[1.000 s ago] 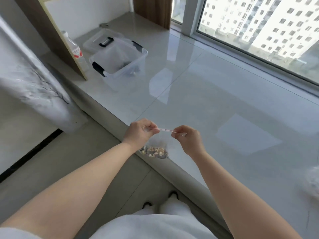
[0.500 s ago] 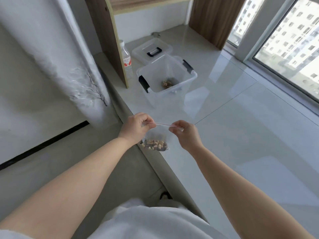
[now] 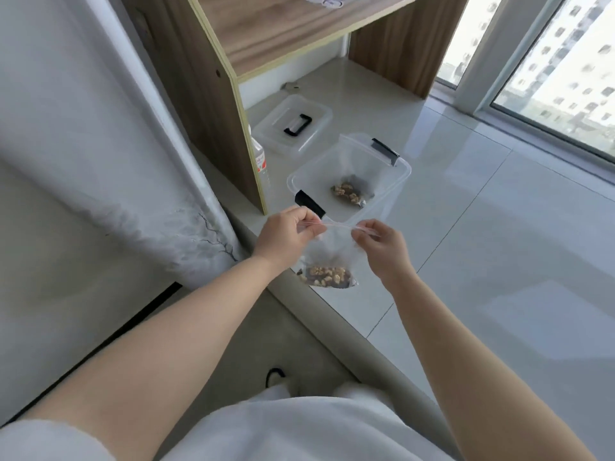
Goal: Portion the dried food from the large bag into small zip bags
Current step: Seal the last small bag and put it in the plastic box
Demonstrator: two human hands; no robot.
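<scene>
A small clear zip bag (image 3: 327,259) hangs between my hands over the ledge's front edge, with walnut pieces and dark dried food in its bottom. My left hand (image 3: 286,236) pinches the left end of its zip strip. The strip's right end is pinched by my right hand (image 3: 381,246). Just beyond the bag stands a clear plastic bin (image 3: 392,186) with black latches, holding another filled small bag (image 3: 349,193). The large bag is out of view.
The bin's clear lid (image 3: 293,126) with a black handle lies behind it. A plastic bottle (image 3: 261,164) stands against a wooden shelf unit (image 3: 229,104). The glossy tiled ledge (image 3: 499,244) runs right to a window. A grey curtain (image 3: 100,154) hangs at left.
My view has swung left and toward the bin, which now sits right behind my hands. Both hands still pinch the ends of the zip strip, with the bag carried closer to the bin.
</scene>
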